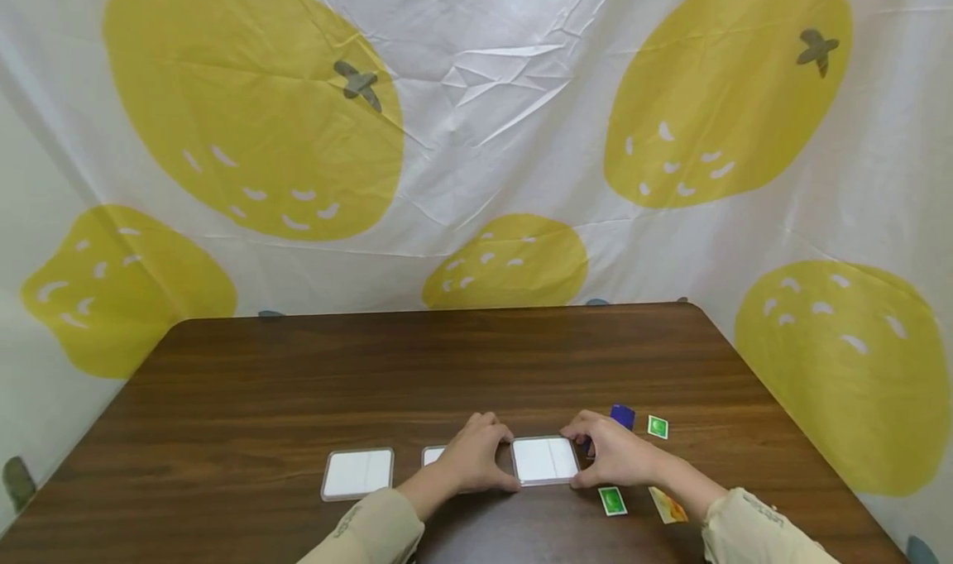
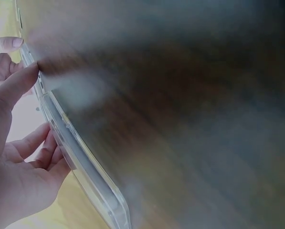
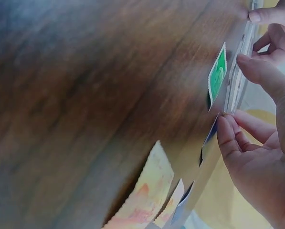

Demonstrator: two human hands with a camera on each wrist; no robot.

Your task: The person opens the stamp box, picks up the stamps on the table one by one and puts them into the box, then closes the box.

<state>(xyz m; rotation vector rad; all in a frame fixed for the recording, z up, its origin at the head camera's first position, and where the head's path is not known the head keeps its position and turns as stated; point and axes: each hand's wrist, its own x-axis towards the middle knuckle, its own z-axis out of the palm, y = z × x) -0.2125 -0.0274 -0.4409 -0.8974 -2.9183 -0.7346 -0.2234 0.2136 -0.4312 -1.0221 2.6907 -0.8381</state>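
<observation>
A flat clear plastic case (image 1: pixel 546 461) with a white insert lies on the wooden table between both hands. At its left side is my left hand (image 1: pixel 480 455), thumb at the near corner and fingers at the far corner. My right hand (image 1: pixel 614 451) holds the right side the same way, its thumb and fingertips on the corners in the right wrist view. A second such case (image 1: pixel 432 454) is mostly hidden behind the left hand; a third case (image 1: pixel 359 474) lies further left. Close to the right hand lies a green stamp (image 1: pixel 613 501) with perforated edges.
Beyond the right hand lie a dark blue stamp (image 1: pixel 622 416) and another green stamp (image 1: pixel 658 427). An orange and yellow stamp (image 1: pixel 668 506) sits beside the right forearm. A white cloth with yellow lemons (image 1: pixel 514 262) hangs behind the table (image 1: pixel 417 365).
</observation>
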